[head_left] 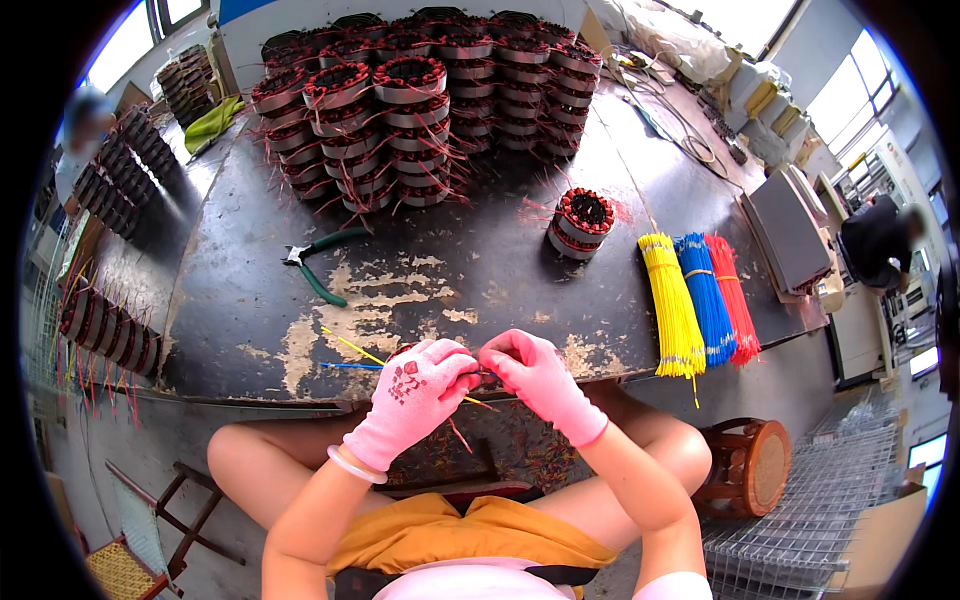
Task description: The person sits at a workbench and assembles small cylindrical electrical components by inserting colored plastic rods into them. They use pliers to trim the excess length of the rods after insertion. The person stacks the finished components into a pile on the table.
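In the center of the frame, near the front edge of the dark, worn workbench (490,262), two pink-gloved hands met almost fingertip to fingertip. The left hand (420,388) had its fingers curled and narrow, with the thumb close to them; a yellow wire (358,348) and a blue wire (350,366) stuck out past it toward the left of the frame. A small dark-red piece showed just behind its knuckles, mostly hidden. The right hand (532,374) had its fingertips bunched narrowly against those of the left. What either hand pinched, if anything, was covered by the gloves and could not be told.

In the middle left lay pliers (320,285) with green handles, spread apart. Right of center stood a single wound core (580,222), and across the upper center rose stacks of wound cores (410,130) with loose red leads. To the right of the hands, near the bench's front edge, three bundles lay side by side: a yellow bundle (672,305), a blue bundle (706,300) and a red bundle (735,300). A wooden stool (768,472) stood at the lower right, and a person in dark clothing (876,245) was at the far right.
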Available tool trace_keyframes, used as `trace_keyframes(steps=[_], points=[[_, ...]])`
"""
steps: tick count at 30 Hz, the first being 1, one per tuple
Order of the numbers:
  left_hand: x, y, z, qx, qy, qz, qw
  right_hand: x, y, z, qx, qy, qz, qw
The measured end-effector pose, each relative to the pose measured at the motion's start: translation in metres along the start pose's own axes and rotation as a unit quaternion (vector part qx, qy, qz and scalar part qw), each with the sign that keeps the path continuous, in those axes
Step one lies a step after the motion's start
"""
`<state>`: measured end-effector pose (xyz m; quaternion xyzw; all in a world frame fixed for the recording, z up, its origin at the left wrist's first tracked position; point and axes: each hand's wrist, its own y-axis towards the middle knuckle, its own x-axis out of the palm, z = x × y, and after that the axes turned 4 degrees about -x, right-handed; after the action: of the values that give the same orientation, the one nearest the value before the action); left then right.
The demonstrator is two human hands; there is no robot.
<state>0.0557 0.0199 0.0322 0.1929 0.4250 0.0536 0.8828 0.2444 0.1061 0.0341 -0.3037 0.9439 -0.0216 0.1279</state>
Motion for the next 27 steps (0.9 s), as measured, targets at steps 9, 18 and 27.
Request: trace_keyframes(steps=[9,18,27], points=[[-0.001,0.002,-0.002,-0.032,-0.033,-0.013,0.999,0.003,-0.018,0.008,-0.37,-0.464,0.087,0.8],[-0.003,0.001,-0.003,-0.045,-0.03,-0.031,0.998,-0.008,0.002,-0.01,-0.07,-0.216,-0.155,0.962],[0.0,-0.002,-0.005,-0.05,-0.038,-0.011,0.998,-0.01,-0.007,-0.017,-0.285,-0.349,-0.053,0.891]])
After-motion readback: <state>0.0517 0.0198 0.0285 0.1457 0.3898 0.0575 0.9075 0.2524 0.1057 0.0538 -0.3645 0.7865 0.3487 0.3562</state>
